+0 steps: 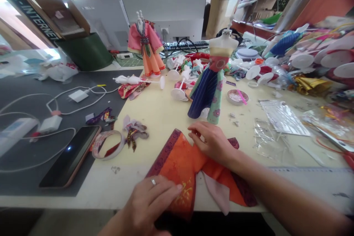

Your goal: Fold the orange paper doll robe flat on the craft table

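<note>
With our hands apart, we rest the left hand [151,199] on the orange garment [188,162] at the table's [160,114] near edge, the right hand [212,142] curled at its top, whether pinching cloth we cannot tell.

item one: left hand [155,199], lower centre of the frame; back of the hand turned up, fingers lying close together, lengthened and slightly bent, tips aimed to the right; thumb not clearly shown.
item two: left wrist, at the bottom edge, left of centre; forearm mostly cut off by the frame.
item three: right hand [208,139], just right of centre; back up, fingers curled loosely and aimed to the upper left; whether the tips pinch cannot be told.
item four: right forearm [279,182], bare, running diagonally to the lower right corner; wrist nearly straight.
</note>
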`<state>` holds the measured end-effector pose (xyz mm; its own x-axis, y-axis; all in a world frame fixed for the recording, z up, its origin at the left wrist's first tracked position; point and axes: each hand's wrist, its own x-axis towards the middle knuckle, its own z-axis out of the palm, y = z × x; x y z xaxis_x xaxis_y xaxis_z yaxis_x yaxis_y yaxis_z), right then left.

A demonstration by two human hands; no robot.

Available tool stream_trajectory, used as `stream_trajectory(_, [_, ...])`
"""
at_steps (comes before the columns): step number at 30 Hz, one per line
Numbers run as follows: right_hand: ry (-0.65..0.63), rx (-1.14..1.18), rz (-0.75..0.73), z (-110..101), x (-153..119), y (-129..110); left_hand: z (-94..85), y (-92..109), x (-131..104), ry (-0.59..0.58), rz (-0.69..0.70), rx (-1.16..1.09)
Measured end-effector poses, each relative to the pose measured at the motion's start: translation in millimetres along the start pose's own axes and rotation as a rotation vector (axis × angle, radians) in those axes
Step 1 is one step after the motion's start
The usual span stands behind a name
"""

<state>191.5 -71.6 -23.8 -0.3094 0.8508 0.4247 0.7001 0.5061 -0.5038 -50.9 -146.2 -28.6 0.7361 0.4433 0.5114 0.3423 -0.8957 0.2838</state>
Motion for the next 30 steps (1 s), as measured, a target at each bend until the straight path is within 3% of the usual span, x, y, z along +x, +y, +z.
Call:
stream_trajectory(4, [0.148,0.111,-0.107,-10.3,0.6,1.0,-10.8,-1.9,14.6,0.033,-0.130,0.040])
stream_trajectory(7, [0.270,0.161,-0.146,-21.8,1.9,0.9,-6.5,-3.1,40.4,-0.106,-0.156,0.100])
stream_trajectory(11, [0.393,0.127,-0.160,-36.9,1.8,1.6,12.7,-7.3,62.0,-0.311,-0.131,0.186])
stream_trajectory(15, [0.467,0.100,-0.172,-47.1,1.7,6.4,21.3,-12.4,55.0,-0.312,-0.197,0.369])
stream_trajectory(18, [0.509,0.097,-0.182,-50.9,3.2,12.2,15.3,-14.5,44.0,-0.286,-0.271,0.544])
stream_trajectory(20, [0.527,0.094,-0.181,-53.1,4.8,15.1,8.1,-14.2,40.3,-0.332,-0.341,0.636])
stream_trajectory(24, [0.466,0.047,-0.149,-65.6,5.1,10.6,-3.4,-10.7,46.6,-0.408,-0.422,0.686])
stream_trajectory(30, [0.179,-0.103,-0.154,-101.3,-31.8,-15.9,7.6,-8.9,78.7,-0.309,-0.278,0.413])
